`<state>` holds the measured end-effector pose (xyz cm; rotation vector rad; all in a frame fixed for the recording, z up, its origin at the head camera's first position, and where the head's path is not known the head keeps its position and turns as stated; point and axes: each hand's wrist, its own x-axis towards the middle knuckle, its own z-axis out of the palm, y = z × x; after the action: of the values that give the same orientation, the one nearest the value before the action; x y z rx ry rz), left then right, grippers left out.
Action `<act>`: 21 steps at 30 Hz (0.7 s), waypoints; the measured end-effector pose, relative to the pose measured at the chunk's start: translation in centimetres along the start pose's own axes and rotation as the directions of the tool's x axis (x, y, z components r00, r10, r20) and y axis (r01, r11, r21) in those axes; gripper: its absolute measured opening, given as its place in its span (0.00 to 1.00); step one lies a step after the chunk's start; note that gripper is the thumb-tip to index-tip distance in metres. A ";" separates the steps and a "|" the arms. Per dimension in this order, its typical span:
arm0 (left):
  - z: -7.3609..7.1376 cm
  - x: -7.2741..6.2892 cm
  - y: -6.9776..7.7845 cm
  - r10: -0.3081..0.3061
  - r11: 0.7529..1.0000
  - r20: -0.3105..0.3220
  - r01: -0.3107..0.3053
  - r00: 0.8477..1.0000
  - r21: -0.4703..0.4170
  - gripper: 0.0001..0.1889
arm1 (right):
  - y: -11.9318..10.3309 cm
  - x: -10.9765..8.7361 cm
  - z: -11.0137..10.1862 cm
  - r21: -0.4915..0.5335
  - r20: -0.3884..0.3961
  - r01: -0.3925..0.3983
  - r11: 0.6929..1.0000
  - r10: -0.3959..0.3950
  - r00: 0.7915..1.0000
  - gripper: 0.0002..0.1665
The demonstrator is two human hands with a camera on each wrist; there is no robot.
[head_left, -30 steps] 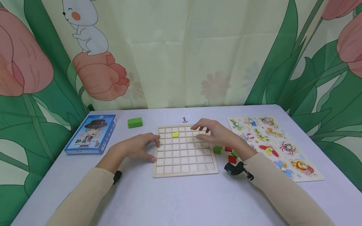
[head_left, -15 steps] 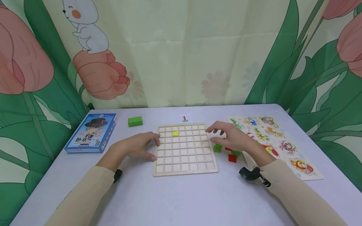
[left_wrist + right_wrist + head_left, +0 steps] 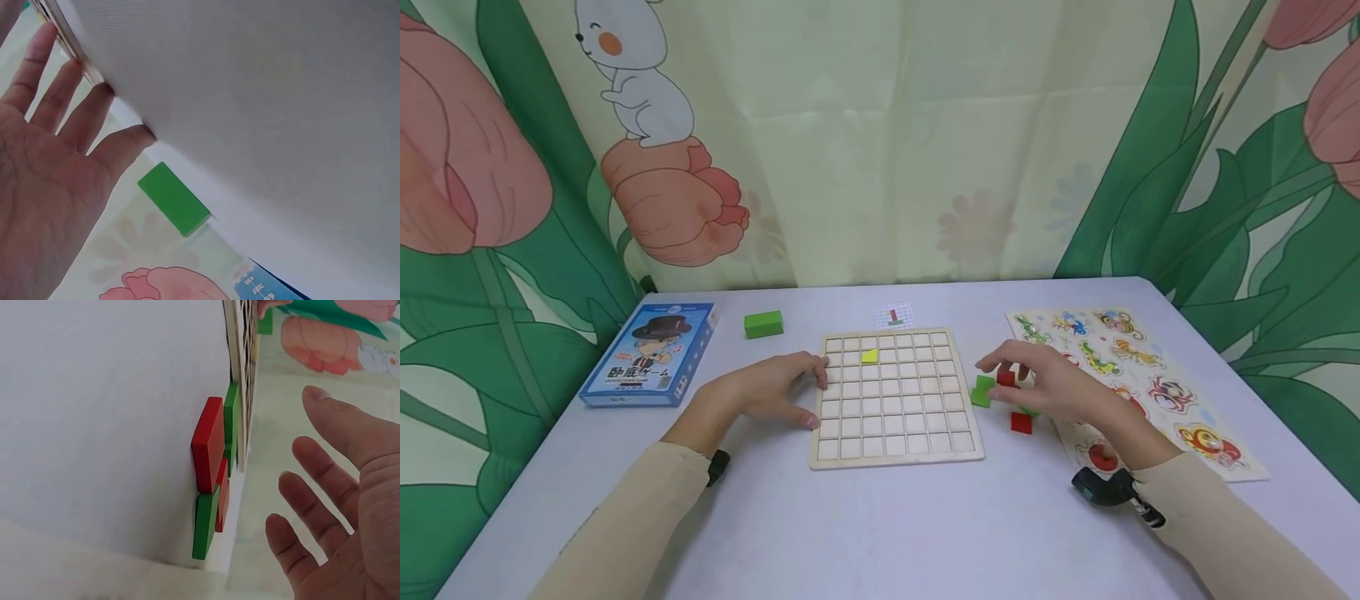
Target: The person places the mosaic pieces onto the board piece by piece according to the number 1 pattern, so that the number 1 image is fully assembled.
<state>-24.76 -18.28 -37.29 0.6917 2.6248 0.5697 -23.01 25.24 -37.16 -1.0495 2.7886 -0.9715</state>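
Note:
A pale wooden grid board point(image 3: 895, 447) lies mid-table, a single yellow tile point(image 3: 869, 357) in one of its upper-left squares. My left hand point(image 3: 771, 387) rests its fingertips and thumb along the board's left edge, fingers point(image 3: 87, 115) spread. Just right of the board lie several loose tiles: a red tile point(image 3: 1021, 422) in front, another red tile point(image 3: 1006, 378) behind it, and green tiles point(image 3: 981, 392) beside them. Over this group hovers my right hand point(image 3: 1052, 383), partly covering a green tile point(image 3: 205, 525). The right wrist view shows its fingers point(image 3: 315, 509) spread, apart from the tiles, holding nothing.
A blue box point(image 3: 647, 354) with a cartoon figure sits at the far left, near a green block point(image 3: 763, 324). Behind the board is a small printed grid card point(image 3: 894, 316). A board with insect pictures point(image 3: 1187, 400) lies on the right, under the right forearm.
My right hand has moved from above the board's upper right, rightward and nearer to me, to above the loose tiles. The left hand stays at the board's edge.

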 end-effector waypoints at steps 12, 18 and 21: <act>0.1 0.1 0.1 -0.011 1.000 -0.008 0.011 1.000 0.005 0.26 | 0.2 -2.2 -0.6 -0.045 0.001 -0.015 0.999 0.015 1.000 0.23; 0.1 0.0 0.2 -0.017 1.000 -0.011 0.017 1.000 0.003 0.26 | 0.2 -2.9 -0.7 -0.034 0.029 -0.030 0.999 0.031 0.999 0.24; 0.1 0.0 0.1 -0.015 1.000 -0.011 0.015 1.000 0.006 0.26 | 0.4 -3.2 -0.6 -0.027 0.061 -0.062 0.998 0.063 0.996 0.24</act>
<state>-24.65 -18.17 -37.31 0.6724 2.6402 0.5631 -20.84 27.74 -37.51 -0.9707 2.7726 -0.8852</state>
